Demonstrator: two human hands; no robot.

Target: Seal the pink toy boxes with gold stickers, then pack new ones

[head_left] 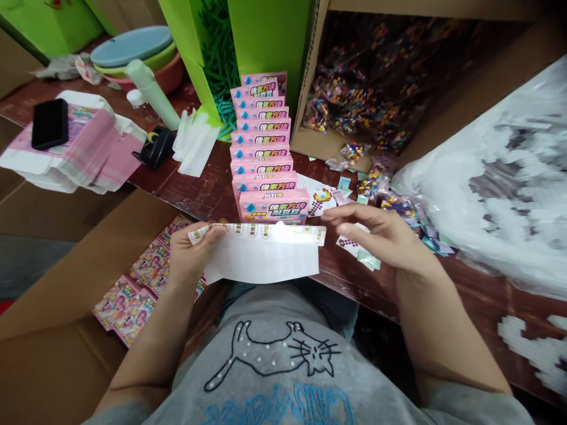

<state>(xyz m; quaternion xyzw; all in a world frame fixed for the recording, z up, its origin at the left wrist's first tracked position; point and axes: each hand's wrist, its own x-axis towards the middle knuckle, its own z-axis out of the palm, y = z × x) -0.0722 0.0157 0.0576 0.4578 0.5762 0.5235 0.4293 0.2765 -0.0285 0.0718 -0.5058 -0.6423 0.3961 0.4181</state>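
Observation:
Pinched by its left end in my left hand point(195, 251) is a white sticker sheet point(266, 260), with a folded strip of small round printed labels along its top edge. My right hand point(376, 233) hovers just off the sheet's right end, fingers apart and nothing visible in them. Right behind the sheet stands a row of pink printed boxes point(277, 206), several deep, running away from me. Beside my right hand lie printed pattern cards point(321, 198) and small pale green packets point(367, 260).
An open carton point(305, 82) holds bags of coloured beads. White pegboards in plastic point(500, 177) fill the right. To the left are flat boxes under a phone point(49, 124), a tape dispenser point(155, 147), paper strips point(195, 141) and a bottle point(153, 94). A lower carton point(53, 330) contains pink boxes.

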